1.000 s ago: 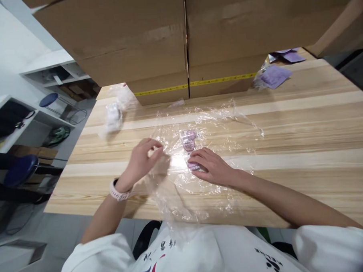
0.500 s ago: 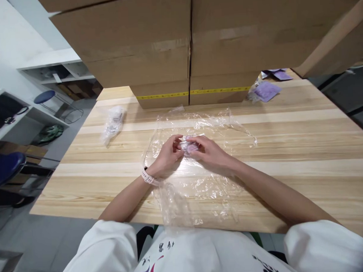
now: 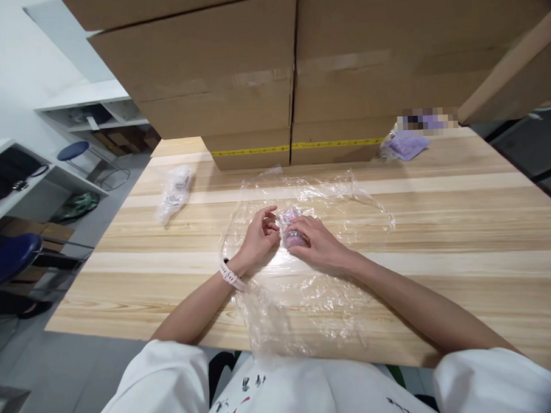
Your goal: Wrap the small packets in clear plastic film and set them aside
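Hands (image 3: 290, 239) around small purple packet (image 3: 294, 235).

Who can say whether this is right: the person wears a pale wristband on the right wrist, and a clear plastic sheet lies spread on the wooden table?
Not quite: the head view shows the pale wristband on the left wrist, not the right. The clear plastic sheet does lie spread on the wooden table.

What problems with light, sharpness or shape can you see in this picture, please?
Head view: glare whitens the clear plastic sheet between the forearms; soft shadows lie beside them; wide-angle distortion seems to slant the cardboard boxes; small print on the purple packet is unreadable; one upper-right patch is pixelated.
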`<move>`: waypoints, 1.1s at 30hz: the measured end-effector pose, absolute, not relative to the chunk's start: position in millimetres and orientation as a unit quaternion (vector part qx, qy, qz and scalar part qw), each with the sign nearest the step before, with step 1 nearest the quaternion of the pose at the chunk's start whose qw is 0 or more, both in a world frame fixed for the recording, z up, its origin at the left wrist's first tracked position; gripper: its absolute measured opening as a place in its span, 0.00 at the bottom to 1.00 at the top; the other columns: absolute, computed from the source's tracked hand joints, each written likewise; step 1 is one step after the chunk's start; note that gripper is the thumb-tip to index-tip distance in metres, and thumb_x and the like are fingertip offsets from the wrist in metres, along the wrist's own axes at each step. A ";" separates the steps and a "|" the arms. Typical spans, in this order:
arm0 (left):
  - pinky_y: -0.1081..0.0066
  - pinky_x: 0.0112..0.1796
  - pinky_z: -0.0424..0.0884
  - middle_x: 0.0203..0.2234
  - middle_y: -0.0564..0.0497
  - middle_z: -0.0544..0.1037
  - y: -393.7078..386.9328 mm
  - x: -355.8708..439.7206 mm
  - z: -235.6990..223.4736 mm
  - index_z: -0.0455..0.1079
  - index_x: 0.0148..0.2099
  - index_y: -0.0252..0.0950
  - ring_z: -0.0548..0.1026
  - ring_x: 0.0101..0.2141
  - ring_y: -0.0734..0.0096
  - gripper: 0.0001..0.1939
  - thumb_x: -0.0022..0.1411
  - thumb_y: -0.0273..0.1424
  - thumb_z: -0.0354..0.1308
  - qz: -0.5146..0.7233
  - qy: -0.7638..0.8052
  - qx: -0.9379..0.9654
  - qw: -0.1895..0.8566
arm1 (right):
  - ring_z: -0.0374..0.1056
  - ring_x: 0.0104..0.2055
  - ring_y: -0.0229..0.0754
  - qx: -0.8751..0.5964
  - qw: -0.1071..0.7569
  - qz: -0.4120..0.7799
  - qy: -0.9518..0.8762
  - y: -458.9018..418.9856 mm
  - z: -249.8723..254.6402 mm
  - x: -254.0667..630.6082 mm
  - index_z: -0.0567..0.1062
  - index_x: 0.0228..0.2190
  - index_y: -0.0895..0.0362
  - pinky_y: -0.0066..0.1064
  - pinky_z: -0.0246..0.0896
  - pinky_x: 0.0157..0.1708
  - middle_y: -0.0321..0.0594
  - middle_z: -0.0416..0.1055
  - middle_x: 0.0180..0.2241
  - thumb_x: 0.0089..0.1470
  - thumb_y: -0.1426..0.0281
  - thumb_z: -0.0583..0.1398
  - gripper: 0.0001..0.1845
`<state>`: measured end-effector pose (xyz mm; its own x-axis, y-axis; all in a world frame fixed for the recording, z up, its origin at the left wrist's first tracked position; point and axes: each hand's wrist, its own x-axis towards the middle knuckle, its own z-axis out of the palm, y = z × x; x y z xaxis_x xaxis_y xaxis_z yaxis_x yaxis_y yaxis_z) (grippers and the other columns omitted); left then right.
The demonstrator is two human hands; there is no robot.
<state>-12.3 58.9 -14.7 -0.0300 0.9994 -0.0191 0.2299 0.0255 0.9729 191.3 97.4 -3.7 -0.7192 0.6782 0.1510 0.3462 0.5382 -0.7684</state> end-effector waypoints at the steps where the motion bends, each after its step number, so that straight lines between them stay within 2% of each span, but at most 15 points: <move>1: 0.68 0.43 0.74 0.49 0.45 0.71 58.6 -12.9 -15.7 0.59 0.65 0.41 0.73 0.41 0.72 0.33 0.58 0.17 0.55 0.438 0.572 0.542 0.432 | 0.68 0.51 0.52 -0.300 0.223 0.414 -0.830 95.5 -0.2 192.1 0.74 0.45 0.50 0.51 0.65 0.51 0.43 0.72 0.49 0.58 0.69 0.60 0.12; 4: 0.63 0.46 0.74 0.50 0.43 0.73 59.0 -14.8 -18.0 0.58 0.67 0.41 0.73 0.43 0.69 0.34 0.60 0.19 0.55 0.427 0.574 0.544 0.439 | 0.71 0.41 0.48 -0.303 0.224 0.523 -0.764 101.9 10.1 197.9 0.73 0.51 0.50 0.44 0.71 0.39 0.46 0.72 0.49 0.59 0.67 0.60 0.18; 7: 0.61 0.49 0.73 0.58 0.41 0.70 60.9 -15.0 -19.4 0.59 0.67 0.41 0.73 0.43 0.69 0.35 0.59 0.20 0.55 0.428 0.569 0.548 0.439 | 0.72 0.41 0.48 -0.317 0.227 0.556 -0.735 127.6 13.3 202.7 0.63 0.64 0.49 0.43 0.72 0.37 0.49 0.73 0.49 0.55 0.67 0.64 0.37; 9: 0.62 0.49 0.72 0.60 0.41 0.69 62.1 -14.4 -20.4 0.59 0.67 0.41 0.73 0.43 0.70 0.35 0.59 0.20 0.55 0.427 0.569 0.550 0.438 | 0.72 0.41 0.48 -0.322 0.206 0.553 -0.740 149.0 10.3 202.3 0.60 0.67 0.50 0.44 0.72 0.38 0.50 0.73 0.50 0.54 0.67 0.65 0.41; 11: 0.62 0.48 0.71 0.60 0.40 0.70 62.7 -14.0 -21.5 0.59 0.67 0.40 0.72 0.43 0.70 0.35 0.58 0.20 0.55 0.427 0.567 0.551 0.440 | 0.71 0.45 0.51 -0.318 0.170 0.510 -0.781 167.9 6.0 199.1 0.66 0.63 0.52 0.45 0.71 0.42 0.51 0.72 0.52 0.53 0.66 0.65 0.36; 13: 0.63 0.47 0.71 0.59 0.40 0.70 62.5 -13.8 -22.3 0.60 0.67 0.39 0.72 0.44 0.69 0.35 0.58 0.19 0.55 0.430 0.561 0.551 0.443 | 0.67 0.52 0.55 -0.299 0.132 0.432 -0.840 181.8 4.1 194.2 0.74 0.54 0.51 0.49 0.68 0.48 0.48 0.69 0.55 0.50 0.66 0.67 0.29; 16: 0.64 0.45 0.70 0.57 0.41 0.72 61.5 -13.3 -22.6 0.61 0.66 0.41 0.72 0.44 0.67 0.34 0.58 0.19 0.56 0.434 0.554 0.553 0.446 | 0.62 0.56 0.58 -0.256 0.063 0.354 -0.897 192.9 9.8 185.1 0.76 0.49 0.48 0.52 0.62 0.53 0.44 0.69 0.53 0.47 0.65 0.69 0.25; 20: 0.67 0.41 0.70 0.56 0.42 0.71 60.9 -12.0 -23.6 0.60 0.68 0.43 0.70 0.42 0.68 0.37 0.56 0.19 0.58 0.436 0.556 0.551 0.445 | 0.63 0.53 0.58 -0.239 -0.024 0.305 -0.921 196.0 27.3 171.3 0.74 0.49 0.49 0.49 0.59 0.52 0.44 0.70 0.48 0.44 0.66 0.69 0.28; 22: 0.68 0.40 0.70 0.54 0.42 0.70 61.3 -11.7 -24.5 0.57 0.69 0.43 0.69 0.43 0.68 0.41 0.56 0.19 0.59 0.434 0.563 0.549 0.440 | 0.63 0.52 0.57 -0.235 -0.046 0.294 -0.925 194.5 34.4 164.7 0.72 0.52 0.49 0.45 0.60 0.48 0.44 0.69 0.47 0.42 0.66 0.70 0.33; 24: 0.68 0.40 0.70 0.51 0.43 0.70 61.6 -12.1 -24.6 0.53 0.71 0.42 0.70 0.43 0.67 0.43 0.55 0.19 0.59 0.424 0.574 0.549 0.436 | 0.63 0.50 0.56 -0.239 -0.058 0.283 -0.927 190.4 38.1 160.2 0.72 0.50 0.51 0.41 0.60 0.42 0.44 0.69 0.46 0.40 0.66 0.71 0.33; 27: 0.67 0.40 0.71 0.47 0.44 0.70 61.6 -12.9 -22.1 0.50 0.73 0.41 0.71 0.41 0.68 0.45 0.57 0.21 0.61 0.405 0.589 0.550 0.433 | 0.65 0.44 0.52 -0.243 -0.053 0.263 -0.932 177.6 37.9 162.0 0.74 0.41 0.54 0.39 0.59 0.38 0.45 0.69 0.43 0.42 0.66 0.70 0.22; 29: 0.66 0.41 0.71 0.45 0.45 0.70 61.3 -12.4 -19.4 0.51 0.72 0.41 0.72 0.40 0.68 0.43 0.58 0.22 0.61 0.401 0.592 0.551 0.431 | 0.65 0.41 0.50 -0.248 -0.005 0.303 -0.920 166.0 36.1 171.5 0.74 0.37 0.53 0.39 0.59 0.38 0.44 0.70 0.41 0.46 0.68 0.67 0.14; 31: 0.65 0.43 0.72 0.46 0.45 0.71 60.7 -11.2 -17.5 0.52 0.72 0.42 0.72 0.41 0.68 0.40 0.60 0.24 0.61 0.399 0.595 0.555 0.422 | 0.67 0.40 0.48 -0.267 0.054 0.404 -0.873 156.1 34.0 188.2 0.75 0.40 0.52 0.39 0.62 0.37 0.43 0.72 0.39 0.50 0.69 0.66 0.13; 33: 0.65 0.44 0.72 0.51 0.44 0.70 59.7 -10.3 -17.5 0.54 0.70 0.44 0.72 0.43 0.67 0.37 0.62 0.24 0.59 0.392 0.602 0.566 0.405 | 0.69 0.37 0.47 -0.303 0.114 0.513 -0.795 153.9 30.5 211.4 0.73 0.47 0.49 0.39 0.66 0.34 0.43 0.74 0.39 0.53 0.66 0.66 0.19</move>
<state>-10.3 59.7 -17.5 -0.0308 0.9986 -0.0431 0.3648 0.0514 0.9297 211.4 153.9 30.5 -0.7906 0.5985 -0.1291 0.3648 0.2911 -0.8844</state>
